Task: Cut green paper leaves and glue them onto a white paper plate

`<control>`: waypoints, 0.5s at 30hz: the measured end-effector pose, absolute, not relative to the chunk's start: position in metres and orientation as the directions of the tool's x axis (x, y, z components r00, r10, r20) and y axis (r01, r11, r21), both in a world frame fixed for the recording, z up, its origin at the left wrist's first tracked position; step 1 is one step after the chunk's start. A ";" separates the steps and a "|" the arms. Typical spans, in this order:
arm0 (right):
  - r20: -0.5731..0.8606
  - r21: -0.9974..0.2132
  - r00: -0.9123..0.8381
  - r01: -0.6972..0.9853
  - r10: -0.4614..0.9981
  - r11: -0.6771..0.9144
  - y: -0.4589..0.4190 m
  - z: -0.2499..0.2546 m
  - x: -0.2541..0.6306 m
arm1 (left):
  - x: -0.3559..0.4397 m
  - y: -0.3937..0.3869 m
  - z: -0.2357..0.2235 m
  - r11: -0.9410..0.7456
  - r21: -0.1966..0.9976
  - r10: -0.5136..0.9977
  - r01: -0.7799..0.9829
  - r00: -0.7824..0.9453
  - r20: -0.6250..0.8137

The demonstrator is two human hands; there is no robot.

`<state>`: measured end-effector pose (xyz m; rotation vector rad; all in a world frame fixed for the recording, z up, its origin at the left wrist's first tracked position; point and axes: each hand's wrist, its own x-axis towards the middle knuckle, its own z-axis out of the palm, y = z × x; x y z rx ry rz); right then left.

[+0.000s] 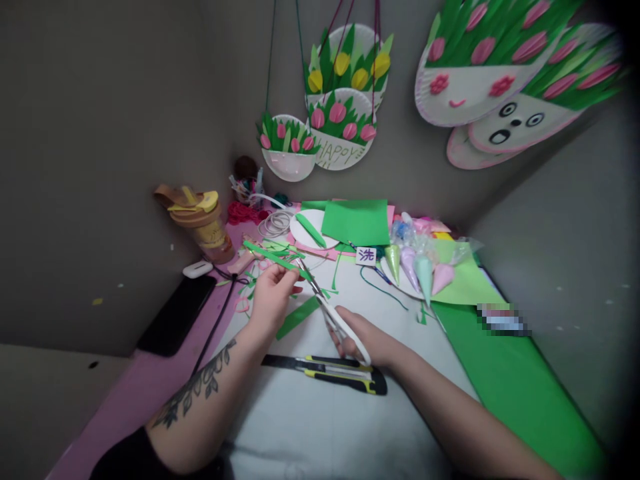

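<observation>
My left hand (273, 293) pinches a long green paper strip (273, 257) that runs up and to the left above the table. My right hand (361, 340) grips white-handled scissors (330, 313), whose blades point up-left and meet the strip near my left fingers. Another green strip (297, 317) lies flat on the white table surface (320, 420) just under the scissors. Small green scraps lie scattered around my left hand.
A black-and-yellow utility knife (327, 370) lies near my right wrist. A green sheet (510, 380) covers the right edge. Further back lie a green paper sheet (356, 222), a paper plate (305, 230) and pastel cones (423, 273). At left are a phone (177, 313) and a cup (205, 223). Paper-plate flower crafts (340, 127) hang on the wall.
</observation>
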<state>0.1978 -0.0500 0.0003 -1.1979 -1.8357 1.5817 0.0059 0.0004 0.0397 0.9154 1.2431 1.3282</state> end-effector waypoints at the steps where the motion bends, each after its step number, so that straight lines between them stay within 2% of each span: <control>1: -0.204 -0.944 -0.528 0.331 0.824 -0.021 -0.050 0.000 0.198 | 0.006 0.001 0.040 0.088 0.979 0.981 -0.186 -0.154 -0.117; 15: -0.262 -0.944 -0.497 0.309 0.827 -0.113 -0.049 0.002 0.198 | 0.003 0.003 0.037 0.092 0.976 0.987 -0.198 -0.113 -0.116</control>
